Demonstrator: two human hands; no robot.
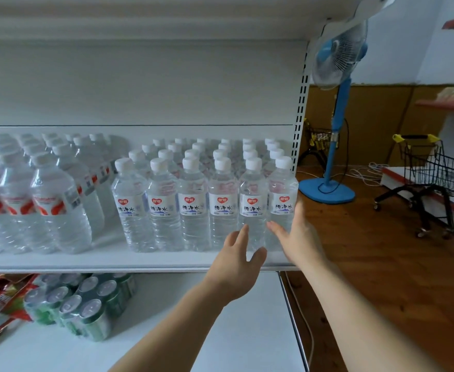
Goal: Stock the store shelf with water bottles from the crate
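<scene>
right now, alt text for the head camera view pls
Two open hands, left hand and right hand, reach toward the rightmost front water bottles standing in neat rows on a white store shelf. Larger bottles stand left, green cans below, and a blue fan stands at right.

Clear glossy plastic bottles [252,208] (matt white shelf [140,261]).

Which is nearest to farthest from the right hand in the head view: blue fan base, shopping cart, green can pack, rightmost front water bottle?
From the right hand:
1. Rightmost front water bottle, at the shelf's right end, right at the fingers.
2. Blue fan base, on the floor to the right.
3. Shopping cart at far right, and green can pack on the lower shelf at left: too close to call.
</scene>
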